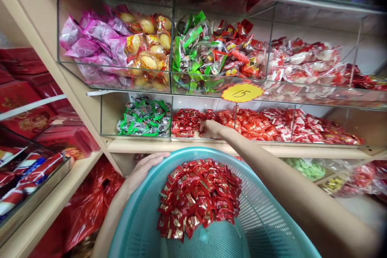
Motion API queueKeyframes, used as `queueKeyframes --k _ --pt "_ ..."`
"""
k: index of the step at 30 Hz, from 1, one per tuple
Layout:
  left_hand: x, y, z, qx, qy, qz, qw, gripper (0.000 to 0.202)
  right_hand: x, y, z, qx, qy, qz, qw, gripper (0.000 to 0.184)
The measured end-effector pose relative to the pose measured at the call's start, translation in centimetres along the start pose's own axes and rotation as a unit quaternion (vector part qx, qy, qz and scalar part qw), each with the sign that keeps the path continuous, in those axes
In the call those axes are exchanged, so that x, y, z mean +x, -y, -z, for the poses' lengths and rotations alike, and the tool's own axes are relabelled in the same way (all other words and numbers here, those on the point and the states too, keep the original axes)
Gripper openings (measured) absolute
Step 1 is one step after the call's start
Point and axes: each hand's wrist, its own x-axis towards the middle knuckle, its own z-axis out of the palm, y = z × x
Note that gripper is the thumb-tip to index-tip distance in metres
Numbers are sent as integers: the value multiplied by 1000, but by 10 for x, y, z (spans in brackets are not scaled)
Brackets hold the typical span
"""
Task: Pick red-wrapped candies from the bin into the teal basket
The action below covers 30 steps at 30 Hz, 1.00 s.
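Observation:
A teal plastic basket (263, 193) with mesh walls is tilted toward me, and red wrapped candies (202, 197) are heaped inside it. My left hand (148, 165) grips the basket's left rim, its fingers laid along the outside. Reaching forward over the basket's right side, my right hand (211, 129) is in a clear bin on the lower shelf, its fingers curled down at the small red candies (186, 121) there. Whether anything is between those fingers is hidden.
Green-wrapped candies (145, 117) fill the bin to the left, orange-red packets (250, 123) the one to the right. Above runs a shelf of larger sweets with a yellow price tag (242, 92). A wooden shelf edge (242, 147) passes behind the basket. Red boxes (24, 100) stand at left.

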Motion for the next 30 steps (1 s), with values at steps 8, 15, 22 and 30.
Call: queueKeyframes --k 8,15,22,30 --pt "-2 -3 -1 11 11 -2 1000 36 -4 -3 0 56 -44 27 997 15" --pt "-2 -3 -2 29 7 -3 1000 33 -61 15 44 166 -105 99 976 23" --pt "-6 -7 -5 76 1 -41 996 25 -88 52 6 95 -36 304 947 11" --pt "-6 -7 -6 50 1 -54 997 21 -80 92 -19 -20 -11 339 941 14"
